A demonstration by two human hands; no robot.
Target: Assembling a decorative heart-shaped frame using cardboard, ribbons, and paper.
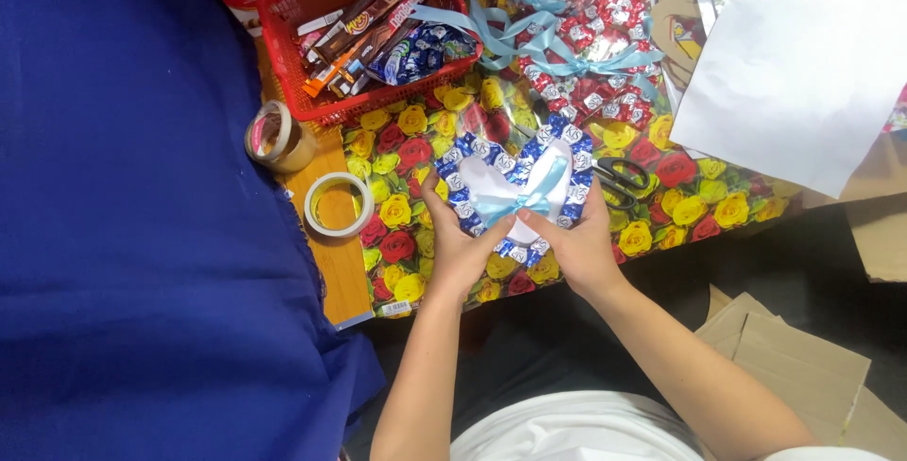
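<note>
While both hands steady it flat on the rose paper [661, 201], the left hand [460, 251] clasps the heart [510, 187] at 8 o'clock; the right hand [581, 251] pinches its bow [524, 204] at 5.

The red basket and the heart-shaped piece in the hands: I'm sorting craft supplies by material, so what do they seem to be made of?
The red basket looks like moulded plastic: glossy, with an open grid wall. The heart-shaped piece, held by the left hand and right hand, seems a white card or foam base, hard to tell which, rimmed with shiny blue foil-wrapped sweets. Its pale blue bow looks like satin ribbon, with a soft sheen.
</note>
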